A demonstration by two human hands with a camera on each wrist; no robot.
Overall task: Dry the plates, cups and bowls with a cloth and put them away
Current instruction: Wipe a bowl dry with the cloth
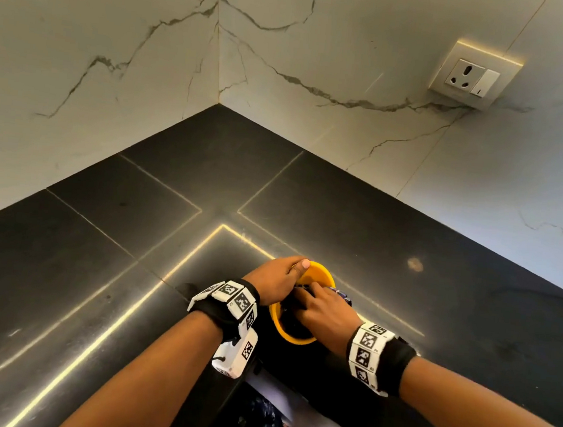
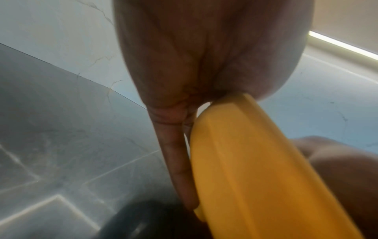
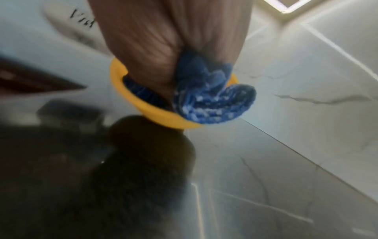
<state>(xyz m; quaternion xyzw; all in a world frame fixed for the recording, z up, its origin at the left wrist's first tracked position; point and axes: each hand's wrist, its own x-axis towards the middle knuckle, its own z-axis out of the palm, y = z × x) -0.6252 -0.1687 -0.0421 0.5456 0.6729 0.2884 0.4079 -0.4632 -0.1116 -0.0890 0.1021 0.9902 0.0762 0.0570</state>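
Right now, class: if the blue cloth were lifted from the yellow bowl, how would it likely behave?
Likely floppy: the blue cloth bunches in folds under the right hand. Probably light, since an end drapes over the yellow bowl rim. Unlikely to slip; it looks textured.

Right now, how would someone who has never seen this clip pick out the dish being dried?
Find the black countertop under the marble corner. At its near edge the left hand grips a yellow bowl. It is the only yellow thing there, with a blue cloth stuffed inside.
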